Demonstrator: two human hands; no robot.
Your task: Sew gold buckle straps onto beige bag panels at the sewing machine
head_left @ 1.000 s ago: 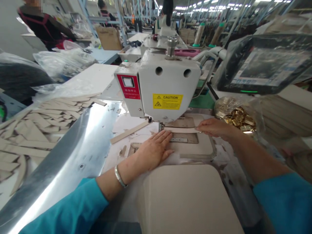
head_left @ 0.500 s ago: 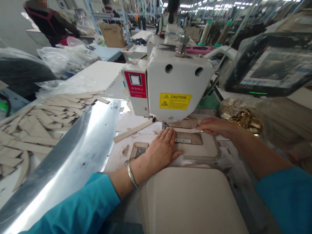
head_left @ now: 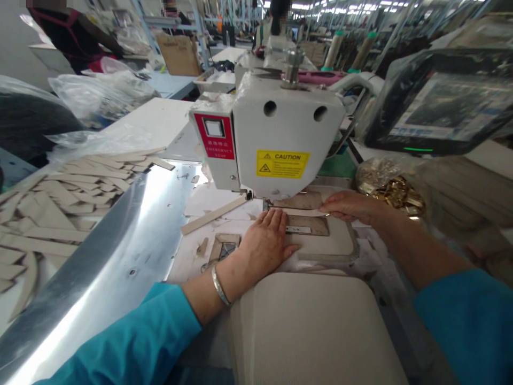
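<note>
My left hand (head_left: 264,240) lies flat on a beige panel (head_left: 312,248) under the sewing machine head (head_left: 286,123), fingers stretched out and together. Its fingertips rest at the left end of a narrow beige strip (head_left: 302,212) that runs right across the panel. At the strip's right end, my right hand (head_left: 347,206) is closed in a pinch on a small pointed metal tool (head_left: 329,214); only its shiny tip shows. The tip touches or sits just beside the strip. Another beige strip (head_left: 212,215) lies slanted left of the needle area.
Many loose beige strips (head_left: 52,214) are piled on the left beside a shiny metal plate (head_left: 132,240). Stacked beige panels (head_left: 316,326) lie in front of me. A bag of gold metal fittings (head_left: 401,195) and a control screen (head_left: 444,107) are at right.
The view has shifted slightly, so everything sits a little further left. Both hands keep nearly the same places on the panel and strip.
</note>
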